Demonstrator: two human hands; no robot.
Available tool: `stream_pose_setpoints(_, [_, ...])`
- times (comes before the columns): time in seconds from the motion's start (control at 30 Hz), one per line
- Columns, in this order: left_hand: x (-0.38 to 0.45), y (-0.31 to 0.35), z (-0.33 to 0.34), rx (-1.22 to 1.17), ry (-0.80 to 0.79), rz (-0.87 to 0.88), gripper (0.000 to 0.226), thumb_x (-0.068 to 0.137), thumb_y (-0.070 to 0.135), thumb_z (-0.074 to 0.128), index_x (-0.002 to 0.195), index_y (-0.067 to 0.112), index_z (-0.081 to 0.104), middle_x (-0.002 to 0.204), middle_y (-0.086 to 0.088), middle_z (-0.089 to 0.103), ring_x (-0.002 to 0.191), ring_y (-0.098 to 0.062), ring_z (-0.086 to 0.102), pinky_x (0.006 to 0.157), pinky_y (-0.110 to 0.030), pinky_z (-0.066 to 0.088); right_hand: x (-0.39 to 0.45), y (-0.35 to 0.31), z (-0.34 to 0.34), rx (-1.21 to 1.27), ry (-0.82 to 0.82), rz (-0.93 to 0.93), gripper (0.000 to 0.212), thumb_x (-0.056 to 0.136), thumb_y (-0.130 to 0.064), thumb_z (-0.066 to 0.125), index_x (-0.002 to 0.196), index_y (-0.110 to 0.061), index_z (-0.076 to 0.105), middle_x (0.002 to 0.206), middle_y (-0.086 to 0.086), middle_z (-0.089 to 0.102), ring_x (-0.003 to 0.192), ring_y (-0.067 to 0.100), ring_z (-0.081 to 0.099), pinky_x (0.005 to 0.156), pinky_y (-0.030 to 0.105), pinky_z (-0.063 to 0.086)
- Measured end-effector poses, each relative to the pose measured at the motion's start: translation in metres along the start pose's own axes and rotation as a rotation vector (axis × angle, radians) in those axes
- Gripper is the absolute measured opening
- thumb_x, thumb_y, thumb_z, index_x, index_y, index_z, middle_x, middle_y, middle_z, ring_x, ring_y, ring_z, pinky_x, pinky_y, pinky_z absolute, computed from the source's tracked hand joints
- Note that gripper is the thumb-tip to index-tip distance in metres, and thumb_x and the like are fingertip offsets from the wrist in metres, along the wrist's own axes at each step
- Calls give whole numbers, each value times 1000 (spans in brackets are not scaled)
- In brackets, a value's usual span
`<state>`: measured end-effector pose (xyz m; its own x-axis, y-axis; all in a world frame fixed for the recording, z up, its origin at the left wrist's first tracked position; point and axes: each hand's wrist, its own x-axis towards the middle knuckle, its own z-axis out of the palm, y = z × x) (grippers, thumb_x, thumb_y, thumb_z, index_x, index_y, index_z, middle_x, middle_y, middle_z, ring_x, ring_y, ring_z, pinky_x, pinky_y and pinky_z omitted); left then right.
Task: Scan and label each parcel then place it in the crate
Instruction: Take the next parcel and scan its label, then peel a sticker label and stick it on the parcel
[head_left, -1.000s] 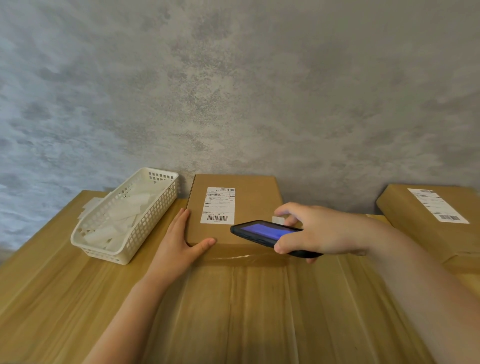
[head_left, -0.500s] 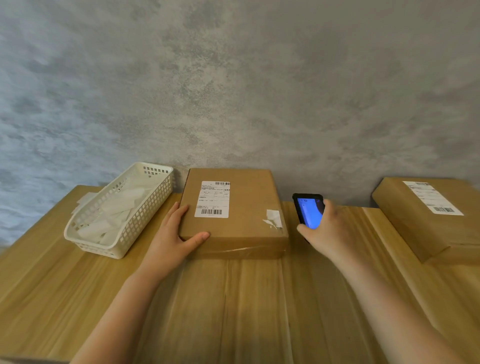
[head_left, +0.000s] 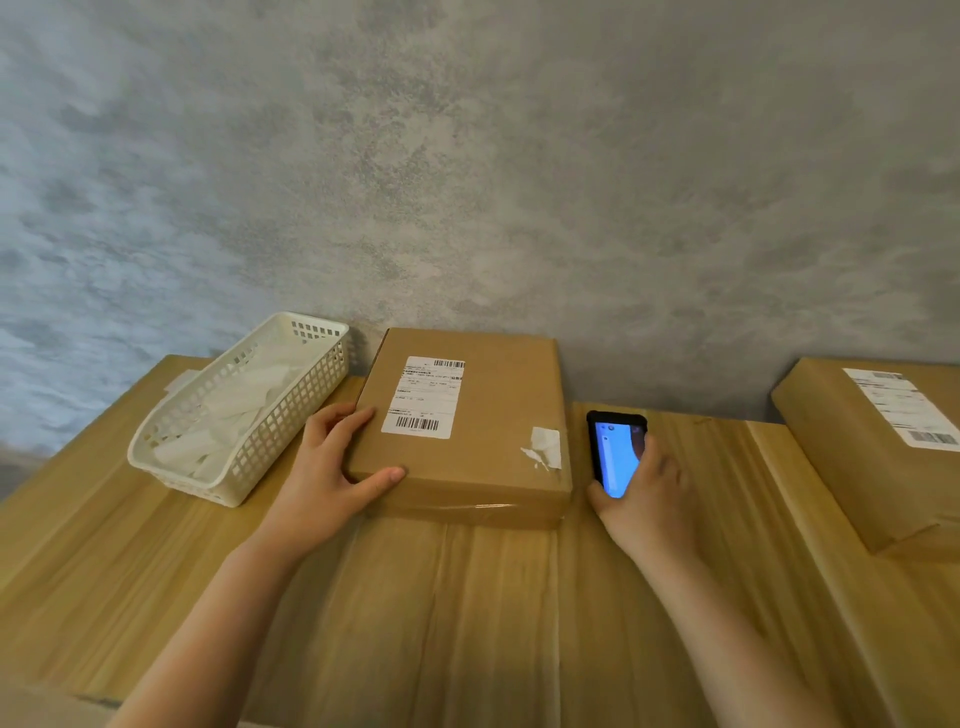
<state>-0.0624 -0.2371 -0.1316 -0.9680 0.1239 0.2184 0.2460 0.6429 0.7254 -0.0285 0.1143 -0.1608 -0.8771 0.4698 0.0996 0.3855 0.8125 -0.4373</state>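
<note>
Parcel (head_left: 467, 426) flat at desk (head_left: 467, 623) centre, near corner gripped by left hand (head_left: 332, 478), steadying for labelling; phone scanner (head_left: 615, 452) at three o'clock, clasped in right hand (head_left: 649, 493).

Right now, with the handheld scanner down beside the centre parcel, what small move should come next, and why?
Probably the right hand lets go of the black handheld scanner with the lit blue screen and goes for a label. The scanner lies on the wooden table right of the flat brown cardboard parcel, which the left hand steadies; white slips fill the white plastic basket.
</note>
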Motion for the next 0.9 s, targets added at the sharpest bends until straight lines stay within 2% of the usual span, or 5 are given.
stream_pose_setpoints(0.17, [-2, 2, -2, 111, -21, 34, 90, 76, 77, 53, 150, 30, 36, 149, 10, 26, 136, -1, 26, 114, -36, 37, 2, 3, -5, 13, -64, -31, 91, 80, -55, 68, 149, -13, 26, 139, 15, 46, 122, 34, 44, 99, 44, 42])
stream_pose_setpoints(0.33, [-8, 12, -7, 263, -9, 80, 80, 84, 76, 35, 151, 33, 33, 156, 5, 27, 143, -13, 25, 114, -29, 19, 3, -25, -33, 55, -1, -144, 66, 88, -40, 65, 141, -8, 42, 137, 15, 49, 122, 33, 44, 99, 41, 39])
stream_pose_setpoints(0.5, [-11, 10, -35, 293, 61, 99, 67, 91, 67, 32, 146, 29, 41, 150, 8, 39, 139, -12, 34, 113, -31, 28, -10, -94, -51, 116, 57, -383, 53, 91, -34, 61, 136, -9, 49, 139, 8, 50, 130, 27, 40, 107, 40, 37])
stream_pose_setpoints(0.73, [15, -36, -126, 225, 232, 14, 30, 98, 31, 52, 128, 30, 58, 132, 11, 57, 118, -16, 54, 99, -38, 46, -39, -202, -26, 93, -77, -542, 51, 95, -40, 54, 140, -21, 42, 141, -5, 47, 130, 15, 38, 110, 33, 33])
stream_pose_setpoints(0.9, [49, -119, -176, 178, 208, -152, 21, 98, 16, 52, 113, 25, 64, 113, 12, 65, 97, -6, 55, 78, -22, 40, -56, -254, 9, 76, -182, -540, 52, 97, -42, 50, 144, -23, 38, 148, -5, 40, 140, 16, 30, 117, 37, 29])
